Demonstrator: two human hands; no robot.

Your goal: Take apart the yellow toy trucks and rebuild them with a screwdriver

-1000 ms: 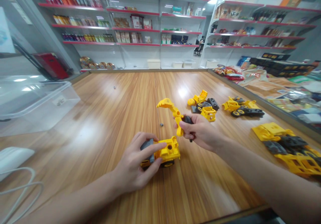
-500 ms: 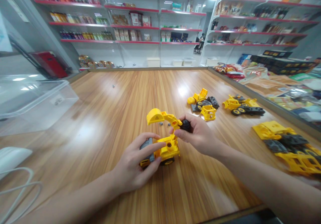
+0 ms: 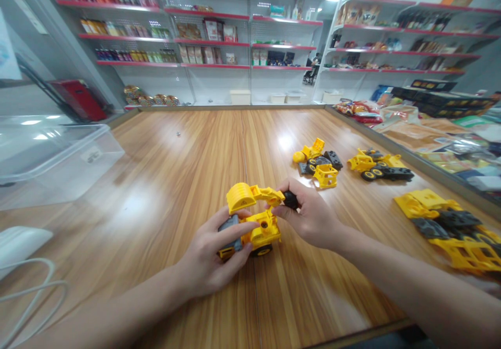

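My left hand (image 3: 213, 257) is closed around a yellow and grey toy truck body (image 3: 256, 234) that rests on its wheels on the wooden table (image 3: 176, 182). My right hand (image 3: 311, 216) pinches the end of a yellow excavator arm with a bucket (image 3: 250, 195), together with a small black part (image 3: 290, 199). The arm lies low across the top of the truck body, its bucket pointing left over my left fingers.
Piles of yellow and black toy vehicle parts lie to the right (image 3: 319, 164), (image 3: 378, 164), (image 3: 450, 226). A clear plastic bin (image 3: 50, 156) stands at the left, a white object with a cable (image 3: 23, 244) near the left front edge. Shop shelves (image 3: 219, 41) stand behind.
My right hand has lowered the excavator arm from upright in the air down onto the truck body, swinging the bucket to the left. My left hand has kept its hold on the truck.
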